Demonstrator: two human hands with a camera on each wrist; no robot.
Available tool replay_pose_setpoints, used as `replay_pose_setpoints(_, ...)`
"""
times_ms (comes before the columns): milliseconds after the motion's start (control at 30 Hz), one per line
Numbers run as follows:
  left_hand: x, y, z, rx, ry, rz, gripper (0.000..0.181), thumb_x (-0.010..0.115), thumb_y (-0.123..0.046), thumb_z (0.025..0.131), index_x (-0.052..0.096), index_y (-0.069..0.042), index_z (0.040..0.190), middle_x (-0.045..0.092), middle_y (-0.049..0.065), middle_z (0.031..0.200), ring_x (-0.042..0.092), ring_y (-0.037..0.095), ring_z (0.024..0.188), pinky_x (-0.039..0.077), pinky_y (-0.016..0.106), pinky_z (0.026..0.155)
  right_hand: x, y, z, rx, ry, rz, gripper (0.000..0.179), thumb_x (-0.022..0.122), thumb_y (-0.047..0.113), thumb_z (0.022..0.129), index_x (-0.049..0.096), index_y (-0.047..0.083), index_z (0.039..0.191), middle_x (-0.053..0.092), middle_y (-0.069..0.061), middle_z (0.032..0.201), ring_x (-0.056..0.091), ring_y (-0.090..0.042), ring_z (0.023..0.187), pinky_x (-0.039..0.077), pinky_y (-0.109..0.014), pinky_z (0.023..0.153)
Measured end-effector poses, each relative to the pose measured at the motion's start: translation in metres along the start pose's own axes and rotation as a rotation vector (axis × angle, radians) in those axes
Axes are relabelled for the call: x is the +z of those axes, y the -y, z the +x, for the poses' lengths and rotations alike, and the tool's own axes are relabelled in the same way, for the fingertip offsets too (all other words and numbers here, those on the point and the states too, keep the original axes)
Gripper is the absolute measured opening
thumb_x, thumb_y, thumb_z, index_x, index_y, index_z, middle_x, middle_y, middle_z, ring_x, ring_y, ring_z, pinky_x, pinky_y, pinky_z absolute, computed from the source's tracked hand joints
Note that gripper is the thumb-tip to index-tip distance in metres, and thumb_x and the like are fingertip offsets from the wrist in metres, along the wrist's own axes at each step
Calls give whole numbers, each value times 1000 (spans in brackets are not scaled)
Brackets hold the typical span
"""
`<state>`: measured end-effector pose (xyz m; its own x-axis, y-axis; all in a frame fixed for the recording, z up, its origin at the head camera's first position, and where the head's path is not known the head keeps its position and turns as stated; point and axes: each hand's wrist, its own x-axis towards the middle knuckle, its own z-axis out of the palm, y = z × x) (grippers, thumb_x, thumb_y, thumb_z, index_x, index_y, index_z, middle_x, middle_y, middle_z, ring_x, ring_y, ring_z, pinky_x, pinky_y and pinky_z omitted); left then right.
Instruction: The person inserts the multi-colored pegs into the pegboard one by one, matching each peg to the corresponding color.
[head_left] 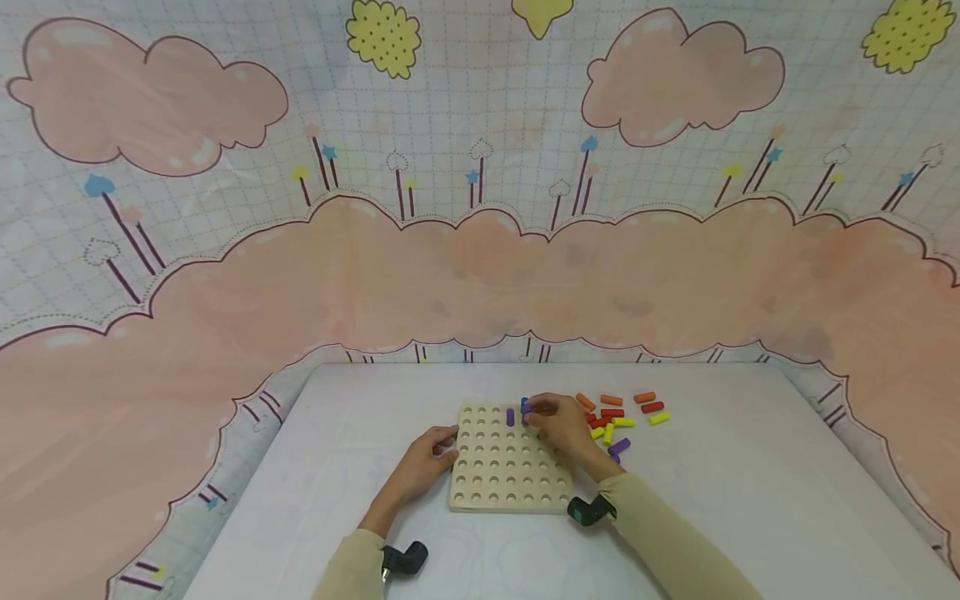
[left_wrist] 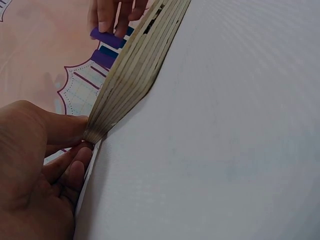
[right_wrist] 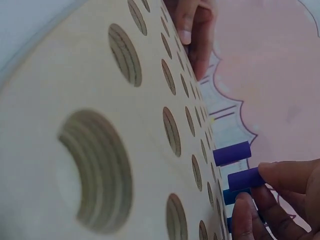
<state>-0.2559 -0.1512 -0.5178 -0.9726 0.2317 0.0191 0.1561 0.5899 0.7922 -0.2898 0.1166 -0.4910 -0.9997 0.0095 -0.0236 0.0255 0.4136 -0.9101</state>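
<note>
A square wooden pegboard (head_left: 502,488) with rows of round holes lies on the table. My left hand (head_left: 422,458) holds its left edge, with the thumb (left_wrist: 65,127) against the board's side and the other fingers curled low beside it. At the far side of the board, my right hand (head_left: 562,425) pinches a purple peg (right_wrist: 243,178) between thumb and fingers, its end right at the board's surface. Another purple peg (right_wrist: 232,154) stands upright in a hole just left of it. Behind the held peg a blue peg (right_wrist: 230,196) shows, partly covered by the fingers.
Right of the board lie several loose pegs: orange pegs (head_left: 611,400), red pegs (head_left: 612,413), yellow pegs (head_left: 624,422) and purple pegs (head_left: 619,447). Some are partly hidden by the right hand. A patterned cloth (head_left: 480,275) hangs behind the white table (head_left: 360,400).
</note>
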Motion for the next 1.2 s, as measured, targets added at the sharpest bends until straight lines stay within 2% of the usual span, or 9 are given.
replay_pose_setpoints(500, 0, 0, -2, 1, -3, -1, 44, 62, -12, 95, 55, -5, 138, 62, 10, 126, 57, 24, 111, 47, 44, 97, 7, -1, -1, -10, -26, -44, 14, 72, 7, 87, 75, 10, 100, 74, -6, 98, 66, -16, 85, 59, -31, 77)
replay_pose_setpoints(633, 1, 2, -3, -9, -7, -8, 44, 62, -12, 95, 55, -7, 138, 62, 8, 125, 56, 22, 111, 47, 43, 97, 8, -3, -2, -16, -30, -81, 13, 74, 9, 86, 76, 12, 98, 75, -6, 100, 67, -17, 88, 58, -33, 81)
replay_pose_setpoints(733, 1, 2, -3, 9, -2, 0, 44, 62, -12, 95, 55, -5, 138, 62, 10, 125, 56, 23, 110, 47, 44, 96, 8, -4, -2, -28, -27, -107, 13, 74, 9, 85, 76, 12, 97, 75, -7, 100, 67, -17, 88, 58, -34, 81)
replay_pose_setpoints(967, 2, 0, -3, 5, -8, 4, 44, 62, -13, 95, 55, -6, 138, 62, 9, 126, 57, 23, 111, 48, 44, 96, -3, 6, -4, 31, 6, -83, 16, 71, 11, 89, 73, 13, 104, 73, -4, 103, 64, -17, 89, 57, -35, 85)
replay_pose_setpoints(1200, 3, -2, -2, -2, -15, 13, 44, 62, -13, 95, 55, -6, 138, 62, 10, 125, 57, 23, 110, 48, 44, 96, -23, 20, -12, -60, -33, -102, 19, 72, 12, 88, 73, 12, 107, 74, -4, 105, 68, -20, 98, 55, -40, 93)
